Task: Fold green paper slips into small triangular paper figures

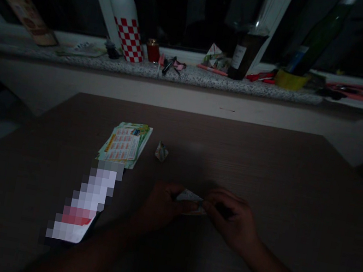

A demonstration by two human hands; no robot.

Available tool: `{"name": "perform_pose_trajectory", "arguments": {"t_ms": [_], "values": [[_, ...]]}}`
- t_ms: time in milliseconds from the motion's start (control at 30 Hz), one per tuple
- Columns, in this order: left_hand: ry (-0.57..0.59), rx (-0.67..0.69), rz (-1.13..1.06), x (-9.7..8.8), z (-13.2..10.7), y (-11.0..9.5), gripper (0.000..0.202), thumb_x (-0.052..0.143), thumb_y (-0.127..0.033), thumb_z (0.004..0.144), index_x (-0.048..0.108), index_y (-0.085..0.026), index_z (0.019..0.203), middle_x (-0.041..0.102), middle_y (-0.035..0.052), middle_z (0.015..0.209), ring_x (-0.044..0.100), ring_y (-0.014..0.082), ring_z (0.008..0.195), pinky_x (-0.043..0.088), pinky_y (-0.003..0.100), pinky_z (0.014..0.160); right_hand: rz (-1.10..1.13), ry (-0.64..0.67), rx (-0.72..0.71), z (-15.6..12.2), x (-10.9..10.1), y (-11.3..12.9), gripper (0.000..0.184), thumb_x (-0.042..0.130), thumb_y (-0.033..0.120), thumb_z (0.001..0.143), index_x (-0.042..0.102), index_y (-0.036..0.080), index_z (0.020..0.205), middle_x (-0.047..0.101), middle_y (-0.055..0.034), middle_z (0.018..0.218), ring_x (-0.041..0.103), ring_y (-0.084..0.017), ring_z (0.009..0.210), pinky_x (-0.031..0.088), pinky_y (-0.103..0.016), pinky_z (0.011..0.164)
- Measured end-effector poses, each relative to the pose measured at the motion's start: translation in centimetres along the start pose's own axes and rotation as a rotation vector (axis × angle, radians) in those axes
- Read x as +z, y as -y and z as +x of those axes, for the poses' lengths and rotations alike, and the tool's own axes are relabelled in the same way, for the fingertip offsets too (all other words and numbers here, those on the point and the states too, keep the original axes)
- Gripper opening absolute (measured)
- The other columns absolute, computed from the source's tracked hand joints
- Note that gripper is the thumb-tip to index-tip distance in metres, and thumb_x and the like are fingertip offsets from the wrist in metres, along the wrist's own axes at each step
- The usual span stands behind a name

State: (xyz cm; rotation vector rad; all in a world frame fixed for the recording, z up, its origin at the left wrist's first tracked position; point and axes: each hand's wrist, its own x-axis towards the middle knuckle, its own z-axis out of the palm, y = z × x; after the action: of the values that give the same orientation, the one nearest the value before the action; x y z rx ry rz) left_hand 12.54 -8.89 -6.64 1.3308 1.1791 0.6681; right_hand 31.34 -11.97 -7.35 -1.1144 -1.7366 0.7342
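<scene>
Between my two hands, just above the dark wooden table (234, 154), is a small piece of folded paper (190, 196) with a pale, pointed upper part. My left hand (164, 203) grips its left side, thumb lying across the front. The fingertips of my right hand (234, 215) pinch its right edge. Beyond my left hand a small folded paper piece (161, 151) with a printed pattern lies on the table. To its left is a stack of printed paper sheets (123, 144). The light is dim, so the folds are hard to make out.
A phone (85, 205) with a lit, pixelated screen lies left of my hands, touching the stack. Along the granite sill (191, 78) stand a red-checked white bottle (128, 18), a dark plastic cup (247, 54), a green bottle (322, 34) and a yellow tape roll (291, 80).
</scene>
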Motion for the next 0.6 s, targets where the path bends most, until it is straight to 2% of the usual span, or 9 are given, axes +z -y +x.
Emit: {"name": "perform_pose_trajectory", "arguments": {"t_ms": [133, 300, 600], "values": [[0.01, -0.004, -0.023, 0.02, -0.11, -0.15, 0.02, 0.077, -0.033, 0.062, 0.071, -0.015, 0.07, 0.067, -0.0005, 0.065, 0.057, 0.0126, 0.059, 0.04, 0.021, 0.053, 0.002, 0.013, 0.017, -0.13, -0.04, 0.14, 0.012, 0.056, 0.022, 0.087, 0.062, 0.019, 0.077, 0.063, -0.0042, 0.075, 0.061, -0.017, 0.069, 0.049, -0.029, 0.063], [0.08, -0.001, -0.081, -0.06, 0.04, 0.31, 0.021, 0.076, -0.032, 0.065, 0.073, -0.016, 0.077, 0.069, 0.0002, 0.07, 0.059, 0.0131, 0.062, 0.042, 0.022, 0.057, -0.02, 0.093, 0.025, -0.14, -0.25, 0.21, 0.02, 0.05, 0.023, 0.091, 0.063, 0.019, 0.076, 0.061, -0.0028, 0.072, 0.059, -0.015, 0.067, 0.046, -0.027, 0.06], [0.197, -0.042, -0.18, -0.26, 0.01, 0.2, 0.026, 0.079, -0.034, 0.064, 0.07, -0.013, 0.078, 0.068, 0.0007, 0.073, 0.059, 0.0121, 0.061, 0.043, 0.021, 0.057, -0.058, 0.139, 0.051, -0.34, -0.37, 0.3, 0.029, 0.047, 0.027, 0.092, 0.052, 0.019, 0.064, 0.046, 0.0029, 0.056, 0.045, -0.011, 0.051, 0.035, -0.023, 0.049]]}}
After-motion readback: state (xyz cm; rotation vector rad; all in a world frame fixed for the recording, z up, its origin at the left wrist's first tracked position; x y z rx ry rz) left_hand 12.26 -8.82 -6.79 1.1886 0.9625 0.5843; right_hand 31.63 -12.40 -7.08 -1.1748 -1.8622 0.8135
